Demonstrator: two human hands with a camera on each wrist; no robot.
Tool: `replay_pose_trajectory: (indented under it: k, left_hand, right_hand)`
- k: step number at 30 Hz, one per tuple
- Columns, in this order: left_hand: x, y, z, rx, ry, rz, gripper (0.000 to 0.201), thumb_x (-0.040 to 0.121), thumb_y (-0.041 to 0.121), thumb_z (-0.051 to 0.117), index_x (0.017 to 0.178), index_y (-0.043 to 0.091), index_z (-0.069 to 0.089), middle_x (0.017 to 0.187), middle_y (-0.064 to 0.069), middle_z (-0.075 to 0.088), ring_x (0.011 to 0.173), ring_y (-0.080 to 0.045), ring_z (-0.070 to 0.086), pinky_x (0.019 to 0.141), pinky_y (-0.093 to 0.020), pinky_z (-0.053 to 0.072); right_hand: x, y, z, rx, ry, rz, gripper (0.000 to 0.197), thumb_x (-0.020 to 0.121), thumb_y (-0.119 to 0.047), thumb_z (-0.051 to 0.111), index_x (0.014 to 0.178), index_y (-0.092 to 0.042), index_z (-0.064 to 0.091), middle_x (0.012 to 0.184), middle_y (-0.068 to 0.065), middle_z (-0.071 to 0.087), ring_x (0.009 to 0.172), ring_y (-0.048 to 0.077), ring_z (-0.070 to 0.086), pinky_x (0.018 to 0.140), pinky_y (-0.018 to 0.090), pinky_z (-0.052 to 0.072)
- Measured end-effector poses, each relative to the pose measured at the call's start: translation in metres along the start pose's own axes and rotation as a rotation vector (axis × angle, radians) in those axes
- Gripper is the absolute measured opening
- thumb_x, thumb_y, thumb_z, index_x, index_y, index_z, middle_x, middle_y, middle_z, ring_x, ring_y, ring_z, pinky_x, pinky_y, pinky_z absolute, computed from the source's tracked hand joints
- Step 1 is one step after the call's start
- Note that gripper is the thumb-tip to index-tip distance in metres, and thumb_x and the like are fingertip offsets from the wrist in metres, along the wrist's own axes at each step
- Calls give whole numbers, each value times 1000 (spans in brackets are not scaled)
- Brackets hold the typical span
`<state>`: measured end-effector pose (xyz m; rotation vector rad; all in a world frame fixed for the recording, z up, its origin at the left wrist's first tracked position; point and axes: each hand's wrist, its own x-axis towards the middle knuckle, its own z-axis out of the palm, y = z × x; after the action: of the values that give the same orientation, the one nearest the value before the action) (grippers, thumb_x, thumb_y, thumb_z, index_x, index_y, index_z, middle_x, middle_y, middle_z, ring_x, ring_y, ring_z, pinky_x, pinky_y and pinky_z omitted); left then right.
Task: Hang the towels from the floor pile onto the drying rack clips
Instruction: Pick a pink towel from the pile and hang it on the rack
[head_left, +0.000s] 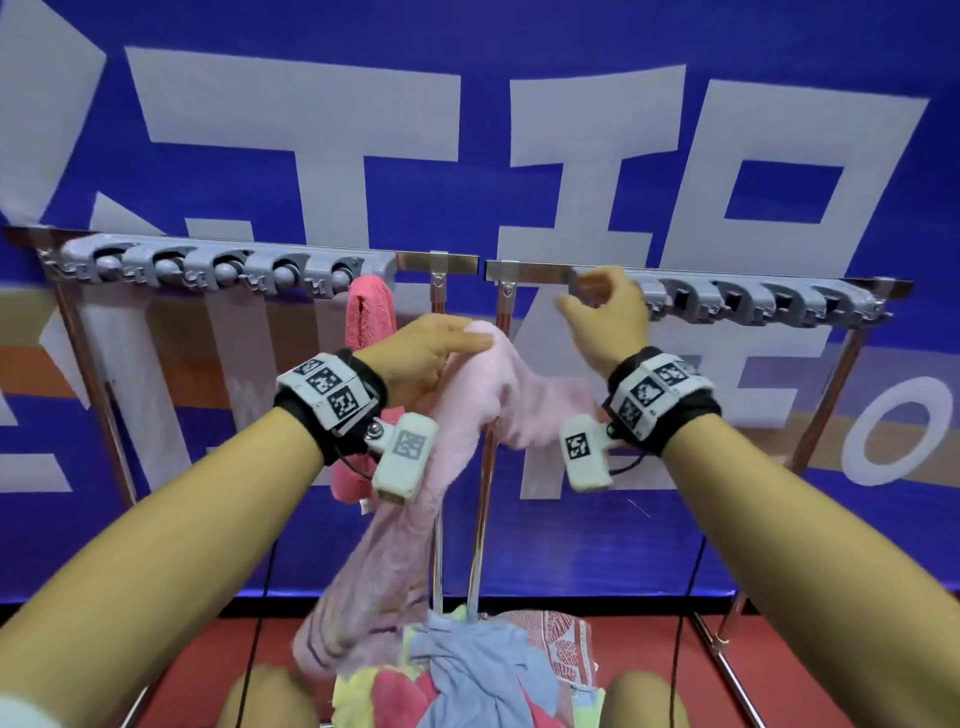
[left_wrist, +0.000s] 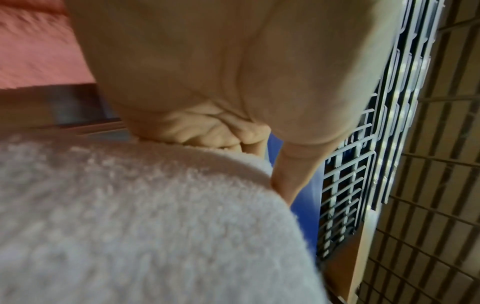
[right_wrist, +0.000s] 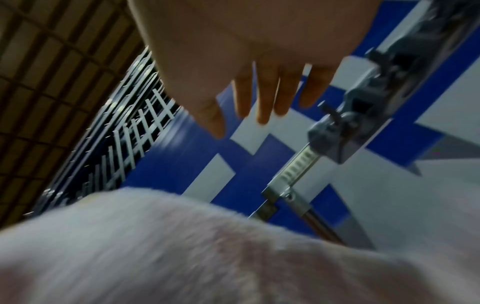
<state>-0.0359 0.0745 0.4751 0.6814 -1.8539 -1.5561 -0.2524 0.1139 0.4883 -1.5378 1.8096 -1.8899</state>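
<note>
Grey clips (head_left: 223, 270) line the rack's left rail, a coral towel (head_left: 370, 317) hanging at their right end. Your left hand (head_left: 415, 364) grasps the pale pink towel (head_left: 498, 395), which trails down to the floor pile (head_left: 467, 670). Your right hand (head_left: 605, 317), fingers loose and holding nothing, reaches the right rail's clips (head_left: 753, 304).

The pale pink towel (head_left: 483, 384) gripped in the left hand (head_left: 415, 358) was thick, fluffy terry cloth, matt and nubbly in the left wrist view. The coral towel (head_left: 369, 312) hanging on the rack was rougher looped cloth. The clip rows (head_left: 223, 270) looked like moulded grey plastic with a dull sheen, fixed to a shiny metal rail (head_left: 452, 262) on coppery, polished posts (head_left: 485, 467). The floor pile (head_left: 467, 670) was soft mixed cloth; the banner (head_left: 519, 130) looked smooth, faintly glossy
</note>
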Motion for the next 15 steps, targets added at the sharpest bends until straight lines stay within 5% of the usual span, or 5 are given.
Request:
replay_pose_trajectory:
  k: [2,6,11,13,15]
  left_hand:
    - [3,9,10,39,-6,-11,28,94,6,56,113,-14,59,98,-20,64,85,-23,65,72,-31,52]
    - [-1,18,11,85,12,-12,26,86,0,54,108,-10,65,107,-21,69,99,-29,67,86,-40,52]
    - [-10,11,-8,111,28,-17,25,83,2,61,101,-16,62,94,-21,70,85,-28,69,66,-31,56]
    - [-13,7,-11,93,61,-17,10,87,3,63,83,-7,63,74,-10,67,66,-20,65,53,-23,51]
    - [-15,3,-13,80,71,-25,24,93,1,56,70,4,64,62,-3,62,54,-13,61,45,-20,47]
  right_hand:
    - [-17,-15,18,81,-306,-62,10,89,-34,67,87,-25,67,95,-3,69,91,11,62,90,34,50]
    - [-32,-18,36,28,-694,-8,43,95,-57,46,93,-27,76,109,3,73,105,15,66,101,40,48]
    - [-44,-17,38,132,-771,70,38,98,-42,53,104,-12,75,103,10,74,98,24,70,93,36,53]
    - [-42,-19,36,186,-744,56,30,97,-30,57,106,-7,74,100,12,74,93,25,70,87,35,54]
    - [-39,-21,32,218,-707,51,28,95,-22,59,104,2,72,91,17,72,80,21,66,75,34,53]
